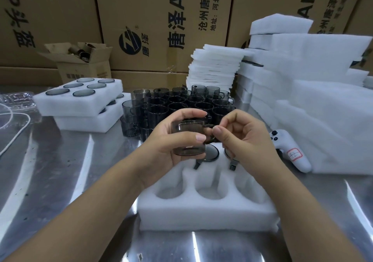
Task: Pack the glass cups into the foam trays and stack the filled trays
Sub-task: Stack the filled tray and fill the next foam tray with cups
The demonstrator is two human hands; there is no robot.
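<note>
A steel table stood before stacked cartons. Above the near foam tray, the left grip curled round a smoky glass cup while the right grip pinched its handle. Two packed cups sat in the tray's back pockets.

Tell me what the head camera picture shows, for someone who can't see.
A person's left hand grips a smoky grey glass cup while the right hand pinches its handle, above a white foam tray on a shiny metal table. More grey glass cups stand behind; two filled foam trays sit stacked at left.
</note>
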